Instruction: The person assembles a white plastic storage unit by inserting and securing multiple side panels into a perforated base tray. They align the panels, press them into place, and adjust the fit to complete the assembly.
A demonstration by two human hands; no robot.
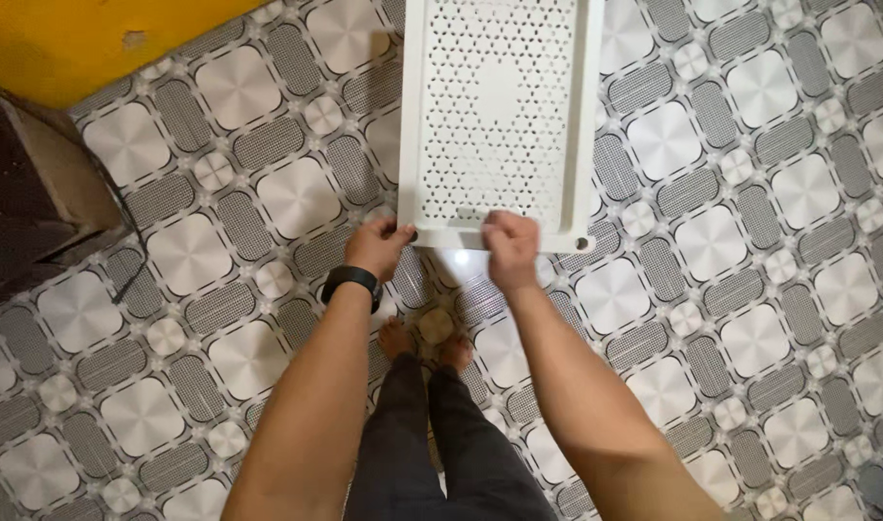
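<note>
I hold a white perforated plastic shelf panel (499,106) flat in front of me, above the patterned tile floor. My left hand (379,246), with a black watch on its wrist, grips the panel's near left corner. My right hand (511,249) is closed on the middle of the near rim. The panel has a raised border and small round sockets at its near corners. Its far end runs out of the top of the view. My bare feet and dark trousers show below, between my arms.
A grey and white patterned tile floor (750,289) covers the view. A dark wooden piece of furniture (36,193) stands at the left edge. A yellow wall (75,39) fills the top left corner.
</note>
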